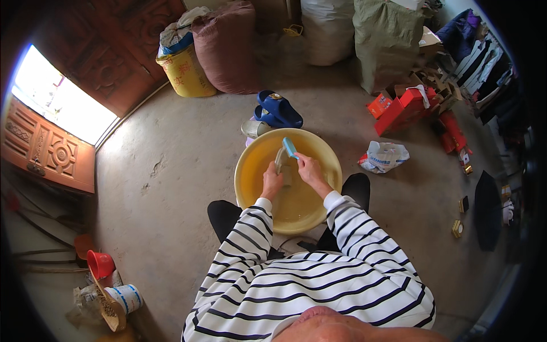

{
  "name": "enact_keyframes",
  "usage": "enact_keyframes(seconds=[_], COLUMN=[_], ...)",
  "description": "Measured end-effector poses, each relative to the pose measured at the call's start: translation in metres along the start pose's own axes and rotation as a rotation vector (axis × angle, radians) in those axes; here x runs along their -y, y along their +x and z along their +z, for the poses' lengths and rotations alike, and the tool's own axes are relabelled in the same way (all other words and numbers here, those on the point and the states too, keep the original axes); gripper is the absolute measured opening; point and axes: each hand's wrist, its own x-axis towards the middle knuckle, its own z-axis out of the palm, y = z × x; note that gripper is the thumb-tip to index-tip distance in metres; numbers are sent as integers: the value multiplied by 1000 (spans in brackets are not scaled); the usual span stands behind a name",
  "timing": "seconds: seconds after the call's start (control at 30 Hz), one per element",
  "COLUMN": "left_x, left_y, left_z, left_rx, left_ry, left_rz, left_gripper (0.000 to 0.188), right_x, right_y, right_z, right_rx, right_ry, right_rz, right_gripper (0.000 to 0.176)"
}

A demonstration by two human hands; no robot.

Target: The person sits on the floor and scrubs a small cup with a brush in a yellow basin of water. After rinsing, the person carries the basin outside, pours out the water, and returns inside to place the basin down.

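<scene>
A large yellow plastic basin with water in its bottom stands between my knees. Over it, my left hand grips a pale, thin-edged piece of footwear, seemingly a slipper held on edge. My right hand is closed around the handle of a light blue scrubbing brush. The brush head is close beside the slipper's upper end; whether bristles touch it is hard to tell. Part of the slipper below my left hand is blurred against the water.
Past the basin's far rim lie blue slippers and a grey-green slipper. A white plastic bag and a red box are to the right. Stuffed sacks line the back. A red scoop and white bucket stand lower left.
</scene>
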Motion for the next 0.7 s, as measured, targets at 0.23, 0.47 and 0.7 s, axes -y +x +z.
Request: enact_keyframes(seconds=[0.23,0.47,0.7], left_x=[-17,-19,-18], left_y=[-17,-15,-10], left_z=[-5,-15,-4], left_rx=[-36,-2,-8], left_ry=[-162,-106,-84], left_rz=[156,12,48], left_gripper=[41,47,45], right_x=[-42,-51,19], right_y=[-2,-30,-35], right_z=[1,-13,-19], right_rx=[-67,99,50], right_ry=[2,-21,114], right_rz=[48,241,-36], right_gripper=[32,30,29])
